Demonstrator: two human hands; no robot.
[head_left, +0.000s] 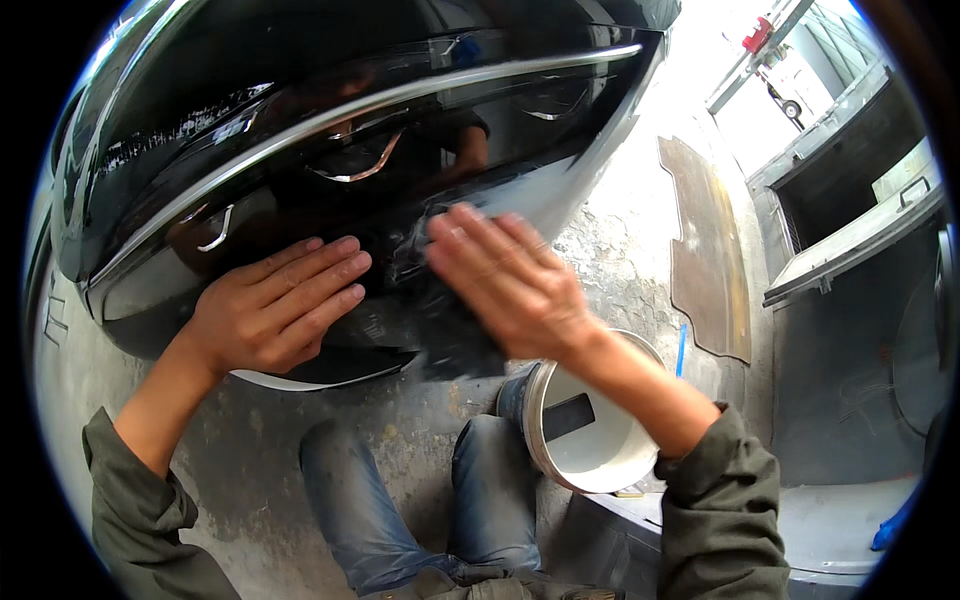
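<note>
Mostly saw a black car panel (270, 190), cut off above. Past its lower edge, found a bucket (537, 440), partly hidden by the right forearm (645, 395). Near that edge, noticed a dark sheet (455, 345) under a blurred right hand (512, 285), but could not tell whether clamped; leftward, a flat left hand (272, 308), fingers together.

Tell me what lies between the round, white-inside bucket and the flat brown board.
A thin blue strip lies between bucket and board, in the head view.
</note>
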